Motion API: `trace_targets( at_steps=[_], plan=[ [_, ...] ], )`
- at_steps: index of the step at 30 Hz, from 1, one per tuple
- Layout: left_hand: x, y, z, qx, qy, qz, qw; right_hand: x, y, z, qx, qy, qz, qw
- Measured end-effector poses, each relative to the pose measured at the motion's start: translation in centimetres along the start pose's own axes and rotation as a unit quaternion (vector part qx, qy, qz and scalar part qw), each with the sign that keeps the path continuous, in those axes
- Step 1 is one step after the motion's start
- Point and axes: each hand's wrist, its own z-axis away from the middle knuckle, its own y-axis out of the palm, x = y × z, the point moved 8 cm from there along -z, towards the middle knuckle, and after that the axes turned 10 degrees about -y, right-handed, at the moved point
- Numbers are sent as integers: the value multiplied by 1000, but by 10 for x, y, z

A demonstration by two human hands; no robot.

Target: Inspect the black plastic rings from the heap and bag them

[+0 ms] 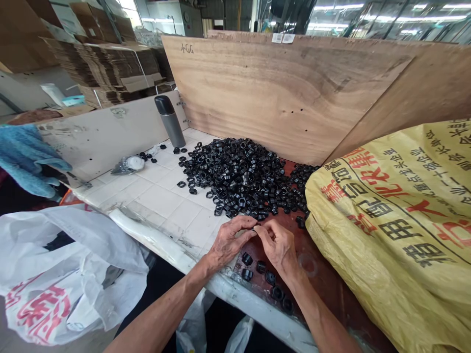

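Forearms [172, 299] beside yellow sack [382, 211], black rings [239, 171] on board-walled table [186, 214]

Fairly bright, diffuse light; ceiling tubes [419, 18] glare far beyond grip; small glints on black rings [235, 171] just ahead; cartons [22, 39] far left-beyond stretched, soft.

Glossy plastic rings [235, 171], matt wooden board [279, 93], creased plastic sack [371, 260].
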Motion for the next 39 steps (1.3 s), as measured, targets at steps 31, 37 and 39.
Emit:
trace_targets(
  at_steps=[31, 37, 39],
  plan=[
    [25, -2, 0, -12, -101, 75, 992, 11, 0, -3, 37, -54, -52, 997],
    [18, 1, -1, 10, -68, 85, 994, -8, 12, 3, 63, 47, -38, 996],
    [18, 2, -1, 9, -85, 94, 992, -11, 13, 5, 62, 71, -50, 994]
  ],
)
